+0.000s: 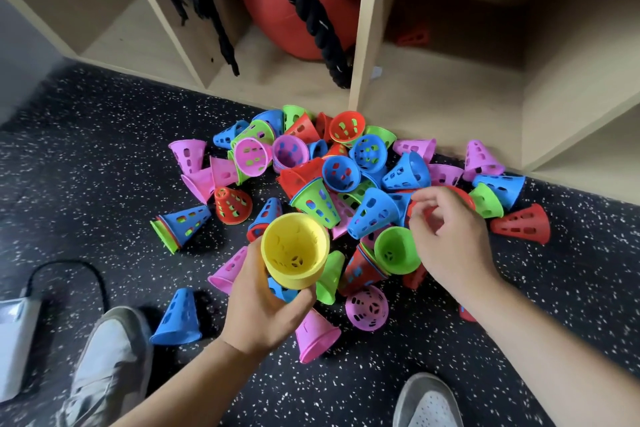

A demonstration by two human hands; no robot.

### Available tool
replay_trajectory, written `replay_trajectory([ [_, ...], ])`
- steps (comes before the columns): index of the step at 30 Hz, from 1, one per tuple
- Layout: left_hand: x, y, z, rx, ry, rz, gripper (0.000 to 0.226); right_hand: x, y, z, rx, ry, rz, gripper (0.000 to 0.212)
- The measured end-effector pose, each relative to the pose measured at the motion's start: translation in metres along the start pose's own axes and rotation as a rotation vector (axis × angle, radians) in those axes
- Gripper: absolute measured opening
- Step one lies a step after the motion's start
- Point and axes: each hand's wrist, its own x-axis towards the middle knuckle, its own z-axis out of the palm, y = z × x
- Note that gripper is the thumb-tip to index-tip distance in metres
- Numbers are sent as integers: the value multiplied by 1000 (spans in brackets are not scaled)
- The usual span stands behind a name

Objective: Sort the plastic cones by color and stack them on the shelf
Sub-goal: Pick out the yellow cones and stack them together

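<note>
My left hand (263, 308) grips the yellow cone (294, 250) mouth-up for stacking; my right hand (450, 239) seems to pinch a red cone (431, 212).

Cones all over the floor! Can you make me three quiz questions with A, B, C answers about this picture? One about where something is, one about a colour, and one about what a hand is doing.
1. Where is the pile of cones?
A. On the speckled floor in front of the shelf
B. Inside a basket
C. On a table

2. What colour is the held cone in the left hand?
A. Blue
B. Yellow
C. Pink

3. What is the right hand doing?
A. Lying flat and straight
B. Holding a ball
C. Curling its fingers on a red cone

Answers:
1 A: the cones lie heaped on the floor at the foot of the shelf.
2 B: its rim and inside show yellow.
3 C: bent fingers close on a red cone in the pile.
</note>
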Motion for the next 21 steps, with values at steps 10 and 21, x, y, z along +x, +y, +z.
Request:
replay_trajectory([
  [10,4,-12,-15,15,7,-60,68,65,-38,48,-111,-63,-313,14],
  [21,20,-17,-27,-113,111,-124,69,8,-90,59,328,-703,-307,78],
])
